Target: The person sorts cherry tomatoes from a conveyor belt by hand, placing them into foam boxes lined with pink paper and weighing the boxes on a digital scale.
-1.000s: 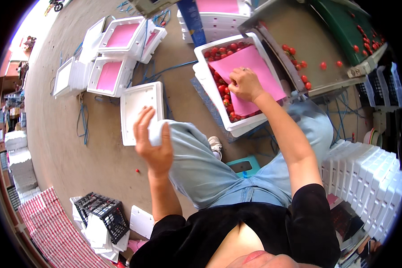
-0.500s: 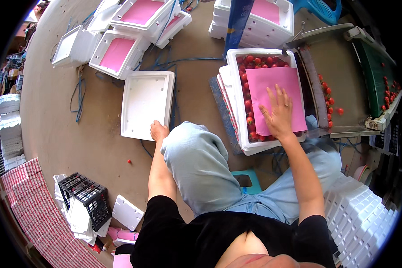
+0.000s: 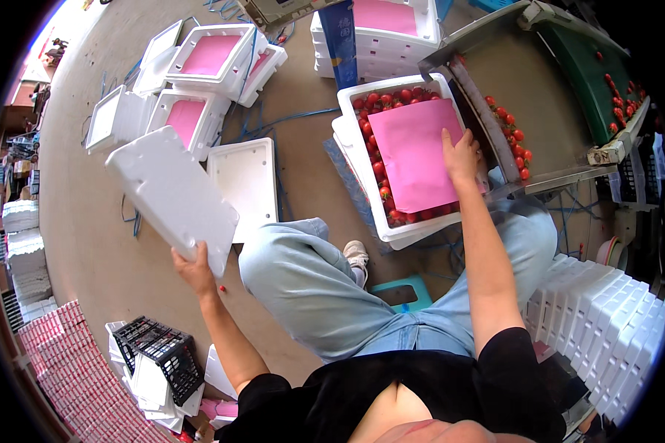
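Observation:
My left hand (image 3: 196, 267) is closed on the near end of a white foam lid (image 3: 171, 198), which it holds tilted above the floor. Beneath and beyond it lies another white foam lid (image 3: 245, 177). In front of me to the right stands a white foam box (image 3: 349, 97) filled with small red tomatoes (image 3: 379, 171). A pink sheet (image 3: 414, 159) covers most of them. At the sheet's right edge, by the box's rim, rests my right hand (image 3: 462, 156), its thumb and fingers apart.
A sorting chute (image 3: 547, 96) with tomatoes along its edge adjoins the box on the right. Foam boxes with pink sheets (image 3: 210, 55) stand at far left. Stacked white foam pieces (image 3: 598, 332) are near right; a black crate (image 3: 166, 354) lies near left. A turquoise stool (image 3: 403, 294) stands between my legs.
My left hand has lifted a lid off the pile and swung it up to the left. My right hand has slid from the sheet's middle to its right edge.

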The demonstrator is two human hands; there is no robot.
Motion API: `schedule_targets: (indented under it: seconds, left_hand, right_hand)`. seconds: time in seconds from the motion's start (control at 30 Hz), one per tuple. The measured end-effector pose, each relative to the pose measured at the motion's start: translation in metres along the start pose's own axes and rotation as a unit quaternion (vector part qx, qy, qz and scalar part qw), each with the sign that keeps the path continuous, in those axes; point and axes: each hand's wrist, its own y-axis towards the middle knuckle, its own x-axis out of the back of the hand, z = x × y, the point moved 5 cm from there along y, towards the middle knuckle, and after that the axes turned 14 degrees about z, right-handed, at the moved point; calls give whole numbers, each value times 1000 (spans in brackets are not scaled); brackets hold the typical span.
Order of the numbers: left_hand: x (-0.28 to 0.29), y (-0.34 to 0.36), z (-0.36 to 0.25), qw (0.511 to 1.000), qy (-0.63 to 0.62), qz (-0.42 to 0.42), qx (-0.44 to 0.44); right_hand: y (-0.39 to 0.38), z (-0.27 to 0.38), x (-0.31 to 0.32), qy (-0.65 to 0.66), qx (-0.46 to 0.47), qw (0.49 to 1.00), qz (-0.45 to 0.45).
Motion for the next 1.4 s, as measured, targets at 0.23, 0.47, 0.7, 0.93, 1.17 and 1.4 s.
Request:
schedule_targets:
  seconds: [0.23, 0.47, 0.7, 0.93, 1.17, 1.4]
  left_hand:
    - [76, -89, -154, 958, -274, -82, -36]
    - [-94, -167, -134, 852, -430, 280, 101]
    - [-224, -115, -129, 835, -343, 404, 147]
    - [-277, -69, -44, 878, -209, 405, 150]
    - [-312, -56, -37, 859, -223, 391, 244]
    - [-327, -60, -46, 784, -243, 396, 413]
  right_hand:
    - [-53, 3, -4, 71, 11, 997, 36]
    - [-28, -31, -15, 537, 79, 793, 276]
    - [-78, -2, 32, 721, 14, 617, 316]
    - [-64, -13, 10, 453, 45, 870, 188]
    - [-50, -14, 2, 297, 33, 947, 121]
    - [-40, -10, 0, 240, 12, 959, 150]
